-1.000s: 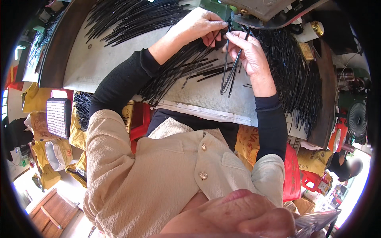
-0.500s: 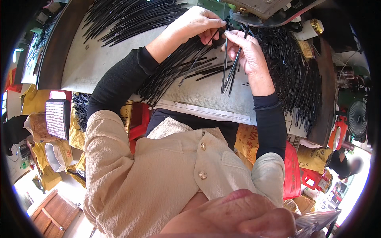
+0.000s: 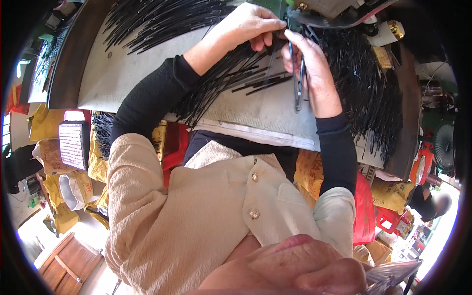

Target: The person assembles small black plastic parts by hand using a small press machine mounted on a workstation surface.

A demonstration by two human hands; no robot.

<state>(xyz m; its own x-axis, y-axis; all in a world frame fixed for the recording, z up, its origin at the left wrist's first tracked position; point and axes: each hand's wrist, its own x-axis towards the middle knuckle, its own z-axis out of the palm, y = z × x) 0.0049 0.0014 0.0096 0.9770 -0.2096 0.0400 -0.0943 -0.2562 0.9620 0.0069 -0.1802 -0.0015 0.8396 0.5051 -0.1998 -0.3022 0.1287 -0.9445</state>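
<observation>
My left hand is closed in a pinch at the machine's edge, thumb and finger meeting on a thin black strip. A faint, motion-blurred strip trails below these fingers. Beside it, my right hand pinches thin glossy black strips, which hang down in front of the palm. The fingertips of both hands nearly touch. Under my wrists, a loose bundle of black strips lies on the pale tabletop. The upper ends of the held strips are partly hidden by the fingers and machine.
A machine overhangs the far edge. Larger piles of black strips lie at the far left and along the right side. A dark wooden rim borders the table. Yellow sacks and a fan stand around it.
Both hands have moved slightly away from me, toward the machine. The strips in my right hand now hang closer together and more upright. The strip below my left hand has become blurred.
</observation>
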